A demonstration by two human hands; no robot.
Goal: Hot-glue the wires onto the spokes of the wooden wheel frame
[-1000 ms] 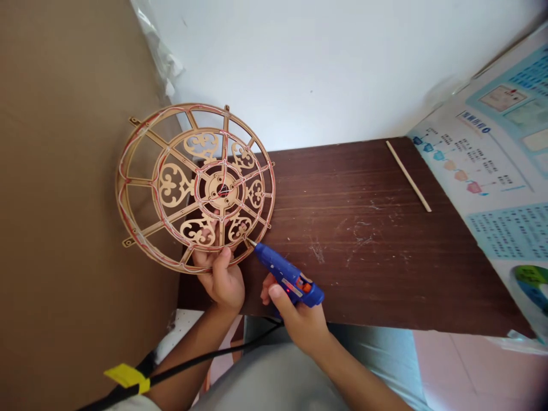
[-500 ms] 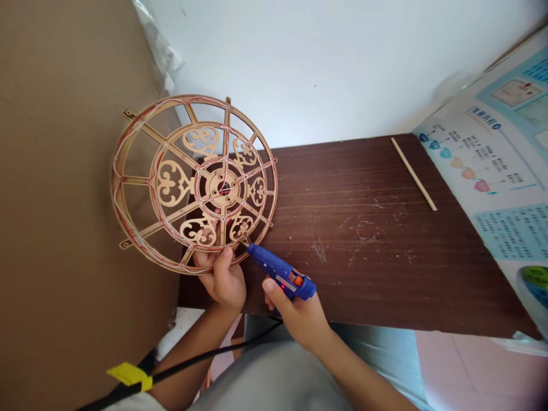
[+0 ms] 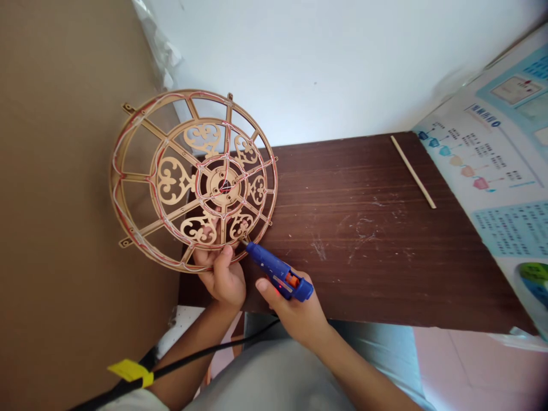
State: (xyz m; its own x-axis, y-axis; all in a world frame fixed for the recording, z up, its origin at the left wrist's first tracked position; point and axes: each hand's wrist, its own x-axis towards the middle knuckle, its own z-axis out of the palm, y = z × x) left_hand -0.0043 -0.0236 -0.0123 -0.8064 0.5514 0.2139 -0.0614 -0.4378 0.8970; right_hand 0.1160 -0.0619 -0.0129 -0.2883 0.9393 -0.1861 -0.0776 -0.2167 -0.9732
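A round laser-cut wooden wheel frame [image 3: 222,185], with scrollwork panels, spokes and a central hub, stands tilted up on edge. Thin red and white lines run along its ribs. My left hand [image 3: 220,275] is shut on its lower rim, with fingers behind the frame. My right hand [image 3: 291,311] grips a blue hot glue gun [image 3: 278,271] with a small red light showing. The gun's metal nozzle sits at the wheel's lower right rim, close to my left hand.
A dark brown wooden board [image 3: 363,228] lies beyond my hands, with a thin wooden stick [image 3: 413,171] near its far edge. A printed poster [image 3: 483,165] is at right, a brown cardboard sheet [image 3: 64,200] at left, and a black cord [image 3: 205,357] crosses my left forearm.
The wheel has risen slightly in view. The glue gun's rear has swung left and lower while its nozzle stays at the same spot on the rim.
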